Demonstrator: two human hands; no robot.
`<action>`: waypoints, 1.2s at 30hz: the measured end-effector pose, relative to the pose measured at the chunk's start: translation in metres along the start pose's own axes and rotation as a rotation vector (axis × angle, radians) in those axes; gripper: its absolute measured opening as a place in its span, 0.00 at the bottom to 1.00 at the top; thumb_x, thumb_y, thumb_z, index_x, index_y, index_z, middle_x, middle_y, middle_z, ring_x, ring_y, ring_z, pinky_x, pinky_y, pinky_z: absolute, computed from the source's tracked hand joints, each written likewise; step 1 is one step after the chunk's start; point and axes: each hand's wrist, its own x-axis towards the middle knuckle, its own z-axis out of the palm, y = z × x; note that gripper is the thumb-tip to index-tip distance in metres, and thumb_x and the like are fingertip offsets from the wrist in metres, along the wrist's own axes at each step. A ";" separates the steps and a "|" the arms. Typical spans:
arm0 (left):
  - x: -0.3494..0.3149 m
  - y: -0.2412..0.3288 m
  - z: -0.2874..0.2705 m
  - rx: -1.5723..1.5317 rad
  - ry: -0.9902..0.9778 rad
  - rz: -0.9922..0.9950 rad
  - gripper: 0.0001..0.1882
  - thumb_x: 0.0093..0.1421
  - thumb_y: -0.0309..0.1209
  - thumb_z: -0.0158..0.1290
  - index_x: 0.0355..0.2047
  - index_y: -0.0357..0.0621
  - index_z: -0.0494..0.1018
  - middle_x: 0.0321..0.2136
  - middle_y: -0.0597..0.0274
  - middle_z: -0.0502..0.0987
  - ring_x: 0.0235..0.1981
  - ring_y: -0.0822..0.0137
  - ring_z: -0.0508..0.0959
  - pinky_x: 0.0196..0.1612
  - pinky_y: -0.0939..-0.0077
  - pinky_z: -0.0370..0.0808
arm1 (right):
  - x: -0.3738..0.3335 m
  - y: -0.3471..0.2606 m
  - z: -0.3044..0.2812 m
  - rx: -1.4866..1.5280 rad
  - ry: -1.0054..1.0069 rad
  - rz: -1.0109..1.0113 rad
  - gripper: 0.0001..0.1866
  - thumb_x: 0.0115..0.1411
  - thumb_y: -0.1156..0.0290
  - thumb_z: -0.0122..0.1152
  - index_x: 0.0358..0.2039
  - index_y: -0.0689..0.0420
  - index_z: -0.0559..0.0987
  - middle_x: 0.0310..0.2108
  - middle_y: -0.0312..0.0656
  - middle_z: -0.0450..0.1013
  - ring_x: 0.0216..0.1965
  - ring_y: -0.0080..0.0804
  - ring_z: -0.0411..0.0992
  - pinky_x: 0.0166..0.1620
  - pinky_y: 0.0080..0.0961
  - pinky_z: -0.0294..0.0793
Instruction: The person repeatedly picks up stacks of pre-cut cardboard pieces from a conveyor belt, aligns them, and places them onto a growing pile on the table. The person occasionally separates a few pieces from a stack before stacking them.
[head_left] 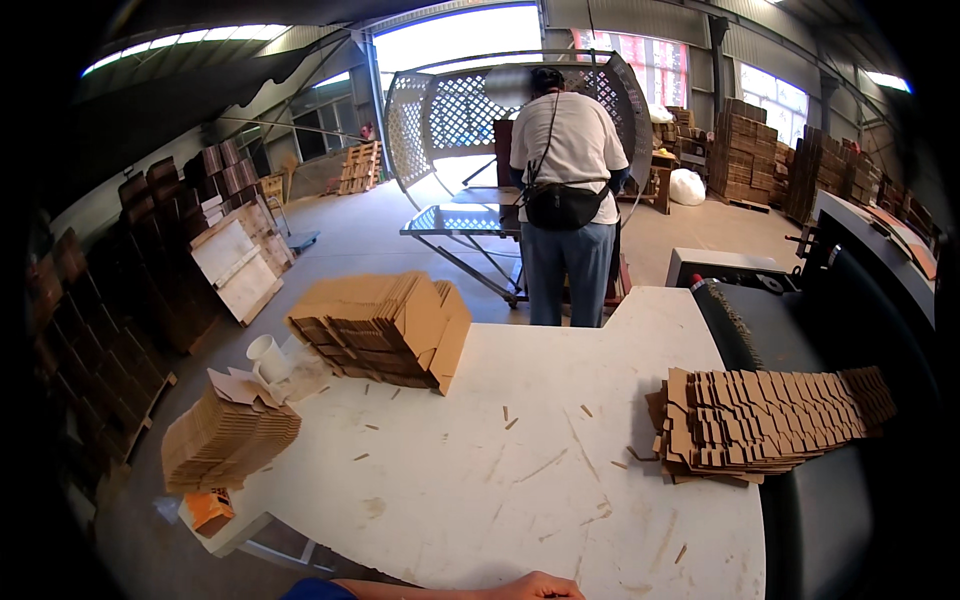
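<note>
Head view: I am seeing a white surface (440, 480) strewn with small brown scraps, in a large hall where a person (570, 150) is standing, back turned, beyond the far edge. The left hand (540, 586) is showing at the lower edge, cut off, so I cannot tell whether it is open or gripping; the right hand is lying out of view. Ahead of the visible hand, well apart, a fanned cardboard stack (760, 420) is lying rightward, a taller cardboard block (365, 325) leftward.
</note>
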 end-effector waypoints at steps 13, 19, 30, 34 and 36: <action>0.001 0.025 0.017 0.054 -0.008 -0.050 0.11 0.69 0.33 0.52 0.37 0.42 0.81 0.27 0.70 0.80 0.26 0.79 0.75 0.29 0.82 0.72 | -0.001 -0.010 -0.024 0.078 0.007 0.022 0.19 0.67 0.68 0.60 0.20 0.61 0.72 0.17 0.46 0.69 0.17 0.32 0.62 0.24 0.32 0.65; 0.004 0.020 0.024 0.056 -0.001 -0.024 0.11 0.69 0.33 0.52 0.37 0.41 0.81 0.28 0.69 0.80 0.25 0.78 0.75 0.29 0.82 0.73 | 0.000 -0.013 -0.034 0.070 -0.015 0.078 0.19 0.67 0.67 0.60 0.20 0.62 0.72 0.17 0.46 0.70 0.18 0.32 0.62 0.25 0.32 0.66; 0.002 0.025 0.028 0.038 0.003 -0.050 0.10 0.69 0.33 0.52 0.37 0.41 0.81 0.28 0.68 0.80 0.25 0.78 0.75 0.29 0.82 0.73 | 0.000 -0.009 -0.036 0.080 -0.004 0.072 0.19 0.67 0.67 0.60 0.20 0.62 0.72 0.17 0.46 0.69 0.18 0.30 0.62 0.25 0.32 0.66; 0.002 0.028 0.027 0.045 -0.006 -0.047 0.11 0.68 0.32 0.52 0.37 0.41 0.81 0.28 0.68 0.80 0.25 0.78 0.75 0.29 0.81 0.73 | 0.002 -0.011 -0.035 0.057 -0.001 0.050 0.19 0.66 0.68 0.60 0.19 0.62 0.71 0.16 0.46 0.68 0.18 0.29 0.61 0.24 0.32 0.65; 0.002 0.025 0.025 0.049 -0.013 -0.040 0.11 0.68 0.32 0.52 0.37 0.41 0.81 0.28 0.68 0.80 0.25 0.77 0.75 0.29 0.81 0.73 | 0.003 -0.008 -0.033 0.051 -0.002 0.055 0.19 0.66 0.68 0.60 0.19 0.62 0.71 0.16 0.47 0.67 0.17 0.29 0.61 0.24 0.32 0.65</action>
